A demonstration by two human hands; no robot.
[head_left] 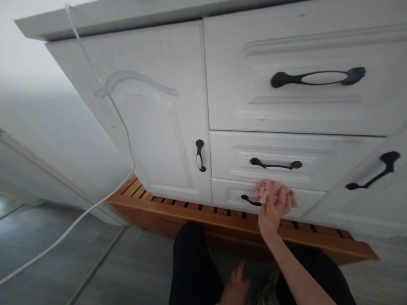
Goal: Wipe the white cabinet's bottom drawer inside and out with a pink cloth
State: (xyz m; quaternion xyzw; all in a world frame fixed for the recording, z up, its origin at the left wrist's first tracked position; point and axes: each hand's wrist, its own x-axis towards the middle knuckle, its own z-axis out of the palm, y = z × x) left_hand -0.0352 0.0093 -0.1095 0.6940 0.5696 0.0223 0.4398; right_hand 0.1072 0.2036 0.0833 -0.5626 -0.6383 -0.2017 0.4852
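Note:
My right hand (274,207) is closed on a crumpled pink cloth (266,189). It presses the cloth to the front of the bottom drawer (227,190), just under the middle drawer (222,156). Hand and cloth cover the right part of the bottom drawer's dark handle (250,200). Low between my knees is my left hand (235,286), blurred, with a digit raised apart and nothing visible in it.
White cabinet doors (159,135) and a larger top drawer (229,84) carry dark handles. A slatted wooden bench (190,214) runs along the cabinet's foot. A white cable (122,123) hangs from the top and trails left. My knees (190,254) are close to the bench.

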